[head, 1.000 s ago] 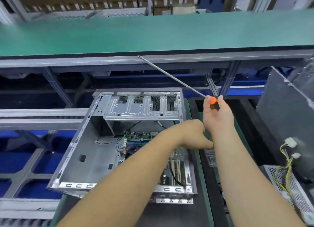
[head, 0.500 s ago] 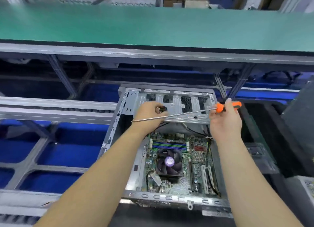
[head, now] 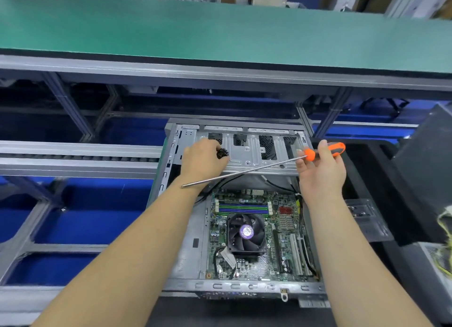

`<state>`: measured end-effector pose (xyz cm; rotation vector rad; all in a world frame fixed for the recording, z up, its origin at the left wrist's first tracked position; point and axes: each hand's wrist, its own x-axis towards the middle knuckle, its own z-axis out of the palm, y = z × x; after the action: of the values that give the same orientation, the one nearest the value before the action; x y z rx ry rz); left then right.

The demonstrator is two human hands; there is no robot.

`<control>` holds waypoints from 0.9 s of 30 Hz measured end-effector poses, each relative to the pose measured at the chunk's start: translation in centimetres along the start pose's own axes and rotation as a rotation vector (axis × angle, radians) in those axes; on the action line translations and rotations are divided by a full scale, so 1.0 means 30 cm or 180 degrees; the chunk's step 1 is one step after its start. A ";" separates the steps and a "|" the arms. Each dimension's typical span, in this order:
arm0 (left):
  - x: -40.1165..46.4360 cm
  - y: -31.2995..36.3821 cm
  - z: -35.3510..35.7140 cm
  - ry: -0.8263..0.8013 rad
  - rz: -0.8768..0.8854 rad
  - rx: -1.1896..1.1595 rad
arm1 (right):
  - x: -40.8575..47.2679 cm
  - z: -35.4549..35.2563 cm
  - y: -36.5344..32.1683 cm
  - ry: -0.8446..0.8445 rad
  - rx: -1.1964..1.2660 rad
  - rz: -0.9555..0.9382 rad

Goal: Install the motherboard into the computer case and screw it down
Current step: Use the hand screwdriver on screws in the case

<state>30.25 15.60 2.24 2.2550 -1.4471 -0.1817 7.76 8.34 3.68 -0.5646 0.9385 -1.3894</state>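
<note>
Spanning the far side of the view, one long green-topped conveyor bench (head: pixel 220 30) runs left to right. Below it, one open grey sheet-metal computer case (head: pixel 186 253) lies on its side, long axis running near to far, drive cage (head: pixel 247 155) at the far end. One green motherboard (head: pixel 254 233) lies flat on the case floor toward the right, carrying one black cooler fan (head: pixel 245 235). One long screwdriver with an orange handle (head: pixel 325 151) lies nearly level across the cage, steel tip pointing left and slightly near. The right hand (head: pixel 320 172) pinches its handle between thumb and fingers. The left hand (head: pixel 203 162) is curled around a small dark clump (head: pixel 222 153), too small to identify.
</note>
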 end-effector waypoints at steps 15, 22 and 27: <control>-0.096 -0.053 0.019 0.0511 0.0249 -0.0733 | -0.063 0.211 0.002 -0.0513 -0.1195 -0.0640; -0.072 -0.035 0.042 0.0619 -0.0004 -0.0884 | -0.129 0.192 0.157 -0.0754 -0.1505 -0.0019; -0.011 0.000 0.024 0.0419 -0.0187 -0.0631 | -0.125 0.194 0.219 -0.0928 -0.1721 0.0075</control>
<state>29.85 15.68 1.56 2.1085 -1.2395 -0.1831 16.54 11.84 2.32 -1.1257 1.0756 -0.9884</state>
